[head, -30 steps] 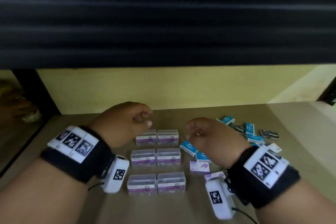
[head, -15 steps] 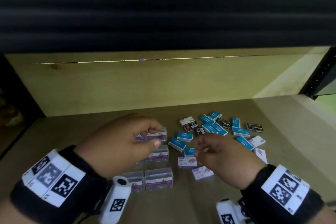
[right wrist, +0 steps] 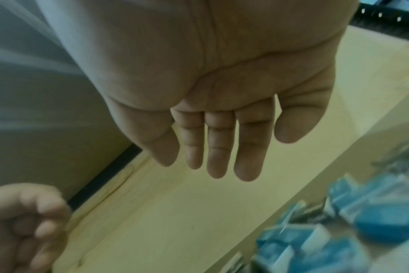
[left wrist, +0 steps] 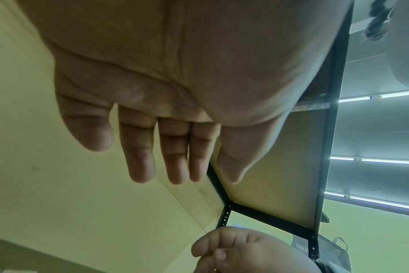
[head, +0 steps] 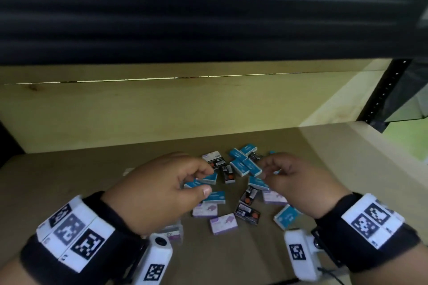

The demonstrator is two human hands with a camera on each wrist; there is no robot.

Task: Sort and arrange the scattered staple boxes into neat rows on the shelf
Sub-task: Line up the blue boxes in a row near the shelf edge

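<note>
A: Neither hand grips anything. The left hand (head: 159, 190) hangs palm down, its fingers (left wrist: 140, 147) loosely extended; the right hand (head: 298, 183) likewise, fingers (right wrist: 217, 146) relaxed.

B: And the boxes (head: 238, 166)?

A: Scattered on the shelf (head: 81, 173) under and between both hands. Small flat cardboard rectangles: blue, white-and-purple, some dark with an orange dot, lying at all angles.

B: Anything tidier?

A: A clear plastic case (head: 173, 235) shows just below the left wrist, mostly hidden. The shelf is smooth tan board with a pale wooden back.

Dark box (left wrist: 300, 245) reads "ONE ST", partly hidden.
</note>
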